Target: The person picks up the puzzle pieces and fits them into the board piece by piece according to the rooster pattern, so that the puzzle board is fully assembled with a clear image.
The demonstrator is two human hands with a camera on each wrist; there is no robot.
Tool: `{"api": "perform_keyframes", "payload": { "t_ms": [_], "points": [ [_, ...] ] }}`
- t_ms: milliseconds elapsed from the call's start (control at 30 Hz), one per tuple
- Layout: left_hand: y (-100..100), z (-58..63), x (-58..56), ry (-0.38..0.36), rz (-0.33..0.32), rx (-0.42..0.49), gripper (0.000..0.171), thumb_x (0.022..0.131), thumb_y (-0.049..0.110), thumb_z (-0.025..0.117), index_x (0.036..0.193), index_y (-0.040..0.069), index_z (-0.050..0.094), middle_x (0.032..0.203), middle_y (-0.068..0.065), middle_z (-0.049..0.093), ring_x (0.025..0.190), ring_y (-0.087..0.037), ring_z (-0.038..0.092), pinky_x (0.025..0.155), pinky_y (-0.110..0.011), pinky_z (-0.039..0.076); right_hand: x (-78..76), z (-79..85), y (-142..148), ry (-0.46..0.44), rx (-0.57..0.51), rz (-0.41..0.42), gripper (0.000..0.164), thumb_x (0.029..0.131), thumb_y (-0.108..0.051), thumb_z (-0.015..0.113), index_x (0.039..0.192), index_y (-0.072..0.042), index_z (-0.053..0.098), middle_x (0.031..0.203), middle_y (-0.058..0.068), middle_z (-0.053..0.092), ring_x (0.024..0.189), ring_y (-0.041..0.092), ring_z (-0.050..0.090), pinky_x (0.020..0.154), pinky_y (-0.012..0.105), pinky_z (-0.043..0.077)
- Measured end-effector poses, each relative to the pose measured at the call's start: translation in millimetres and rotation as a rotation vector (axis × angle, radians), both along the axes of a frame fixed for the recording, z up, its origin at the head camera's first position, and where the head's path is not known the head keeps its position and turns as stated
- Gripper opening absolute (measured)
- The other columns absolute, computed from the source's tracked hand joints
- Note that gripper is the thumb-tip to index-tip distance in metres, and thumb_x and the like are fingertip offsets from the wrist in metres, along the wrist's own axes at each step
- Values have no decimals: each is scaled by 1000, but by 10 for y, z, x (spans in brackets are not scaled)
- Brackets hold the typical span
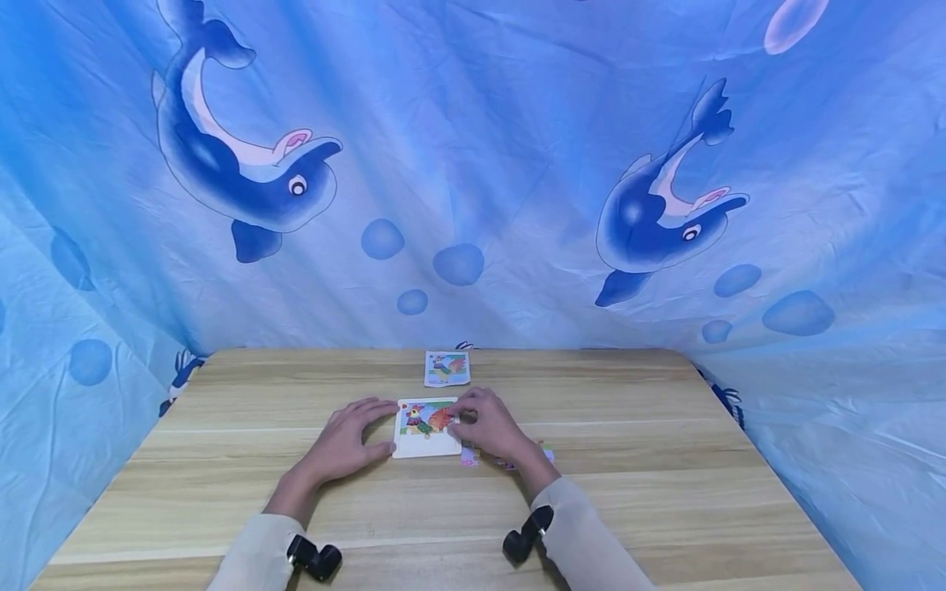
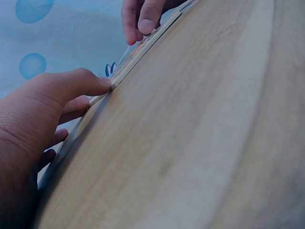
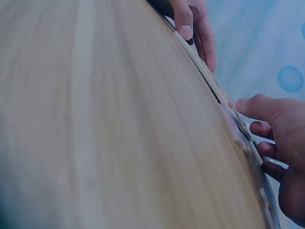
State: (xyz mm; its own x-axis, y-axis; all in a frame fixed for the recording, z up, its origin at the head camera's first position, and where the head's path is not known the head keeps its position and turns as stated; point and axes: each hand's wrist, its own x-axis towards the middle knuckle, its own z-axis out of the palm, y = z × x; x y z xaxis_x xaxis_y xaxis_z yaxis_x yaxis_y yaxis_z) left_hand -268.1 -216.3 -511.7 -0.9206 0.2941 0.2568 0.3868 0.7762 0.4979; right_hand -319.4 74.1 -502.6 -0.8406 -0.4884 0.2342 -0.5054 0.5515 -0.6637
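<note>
A small white-bordered jigsaw board (image 1: 427, 447) with a colourful rooster picture lies flat on the wooden table (image 1: 355, 525). At its left edge, my left hand (image 1: 343, 439) touches the upper corner with the forefinger and the lower corner with the thumb. My right hand (image 1: 491, 427) is over the board's right side, thumb and forefinger on or just above the picture. Whether a piece is between those fingertips cannot be made out. Loose puzzle pieces (image 1: 470, 455) lie beside the board, partly hidden under the right hand and wrist.
Behind the board, near the table's back edge, lies a card (image 1: 447, 368) with a similar rooster picture. A blue curtain (image 1: 517, 164) printed with dolphins and bubbles hangs behind the table and along both sides. Each sleeved wrist carries a small black camera (image 1: 314, 558).
</note>
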Motion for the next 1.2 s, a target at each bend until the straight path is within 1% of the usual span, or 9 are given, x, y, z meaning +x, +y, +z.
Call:
{"api": "perform_keyframes", "payload": {
  "t_ms": [200,400,600,767,900,1000,1100,1200],
  "points": [
    [5,15,5,2,-3,-3,63,88,40,75,146,20,60,154,-6,57,148,-39,43,115,-69,32,13,4,-67,47,23,29,16,94,-21,77,109,-19,82,111,-2,69,110,17,57,94,36,51],
    [0,18,1,21,1,-4,62,88,40,75,145,19,61,152,-6,58,147,-40,44,114,-69,33,4,-8,-80,82,45,28,17,93,-21,77,109,-18,82,109,-2,68,105,15,56,89,32,49],
    [-7,6,-5,9,-2,-8,63,88,40,75,146,19,60,153,-6,57,148,-39,43,115,-69,33,-10,-17,-93,58,41,12,17,92,-20,79,108,-18,82,107,-3,68,103,14,57,87,30,49],
    [-16,5,8,18,-3,-9,62,89,40,74,146,18,61,153,-6,58,147,-40,44,114,-69,33,-19,6,-84,25,36,30,18,93,-20,77,111,-19,82,109,-3,69,105,16,59,88,32,51],
    [-18,8,16,17,-4,-11,63,89,40,74,146,18,60,153,-7,57,147,-40,44,115,-69,32,-6,29,-2,-17,9,53,20,94,-21,75,114,-18,81,110,-3,68,105,15,60,91,31,53],
    [-22,8,15,17,-5,-12,63,90,40,74,147,18,60,154,-8,57,147,-41,44,115,-70,32,22,45,113,-34,-34,62,22,94,-20,75,115,-13,79,110,-1,68,103,15,64,92,29,56],
    [-25,8,13,19,-8,-16,63,90,40,73,147,18,60,154,-8,57,147,-41,43,114,-70,32,69,62,252,-43,-66,54,24,93,-20,77,115,-10,78,109,1,70,99,14,66,88,26,57],
    [-30,12,16,9,-13,-11,64,89,40,74,147,18,59,154,-8,56,147,-41,43,115,-70,31,136,75,388,-54,-74,48,22,92,-21,78,111,-10,78,108,1,70,96,13,65,83,23,56]
  ]
}}
